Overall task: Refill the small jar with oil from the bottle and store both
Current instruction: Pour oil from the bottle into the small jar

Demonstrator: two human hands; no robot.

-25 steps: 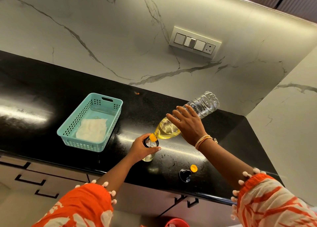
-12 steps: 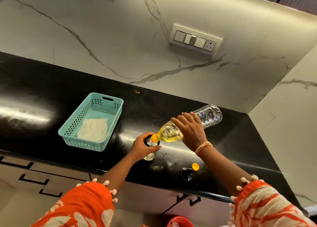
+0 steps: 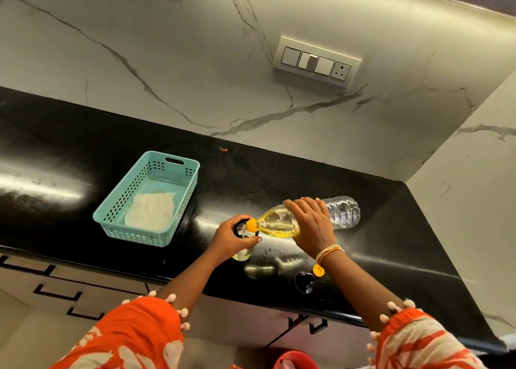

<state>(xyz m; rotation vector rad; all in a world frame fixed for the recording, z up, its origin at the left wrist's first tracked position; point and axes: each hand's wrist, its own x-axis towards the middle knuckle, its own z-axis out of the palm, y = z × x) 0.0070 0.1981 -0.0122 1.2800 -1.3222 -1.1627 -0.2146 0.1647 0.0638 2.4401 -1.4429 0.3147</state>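
A clear plastic oil bottle (image 3: 279, 223) lies almost level, its yellow neck over the mouth of a small glass jar (image 3: 243, 254) that stands on the black counter (image 3: 391, 243). My right hand (image 3: 312, 226) grips the bottle round its middle; yellow oil pools at the neck end. My left hand (image 3: 231, 237) holds the jar near its top, covering most of it. Some pale oil shows in the jar's bottom. A black lid (image 3: 303, 281) and a yellow cap (image 3: 318, 270) lie near the counter's front edge, under my right wrist.
A teal plastic basket (image 3: 178, 163) with a white cloth (image 3: 150, 209) inside stands to the left. A marble wall with a switch panel (image 3: 317, 62) rises behind, and a side wall closes the right. Drawers and a red bin (image 3: 293, 360) are below the counter.
The bottle's base has dropped from raised up toward level, lowering with my right hand. My left hand and the jar stay in place.
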